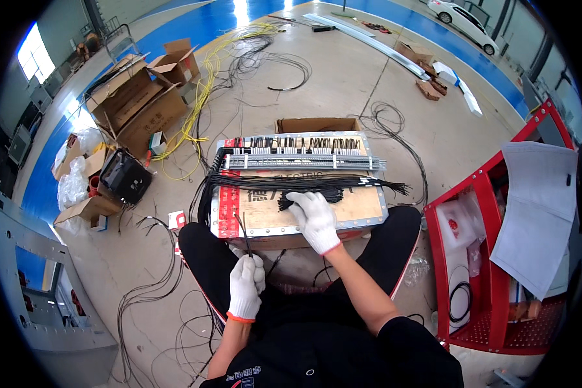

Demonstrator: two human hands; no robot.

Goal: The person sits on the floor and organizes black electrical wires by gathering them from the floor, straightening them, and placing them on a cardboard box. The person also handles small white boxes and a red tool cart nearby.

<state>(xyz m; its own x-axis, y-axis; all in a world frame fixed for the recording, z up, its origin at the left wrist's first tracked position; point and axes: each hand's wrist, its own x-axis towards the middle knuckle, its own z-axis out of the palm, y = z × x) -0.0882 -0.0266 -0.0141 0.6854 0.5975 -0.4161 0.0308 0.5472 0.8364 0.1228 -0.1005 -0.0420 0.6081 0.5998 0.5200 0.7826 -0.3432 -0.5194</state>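
Both my hands wear white knit gloves. My left hand (244, 289), low and left of the wooden case, is closed around a thin black cable (244, 231) whose end sticks up. My right hand (315, 221) reaches over the case (355, 213), fingers curled down on a pile of short black pieces (331, 194); whether they pinch one is hidden. Just beyond lies a long bundle of black cables (291, 182), hanging over the case's left side. Farther back on the case are grey slotted rails (304, 162) and a row of black-and-white cable ends (304, 145).
Open cardboard boxes (136, 103) and a black case (125, 176) stand at left. Yellow cables (204, 97) and loose black cables (155, 284) spread over the floor. A red metal cabinet frame (491, 258) with a white sheet (537, 207) is at right, a grey cabinet (45, 310) at left.
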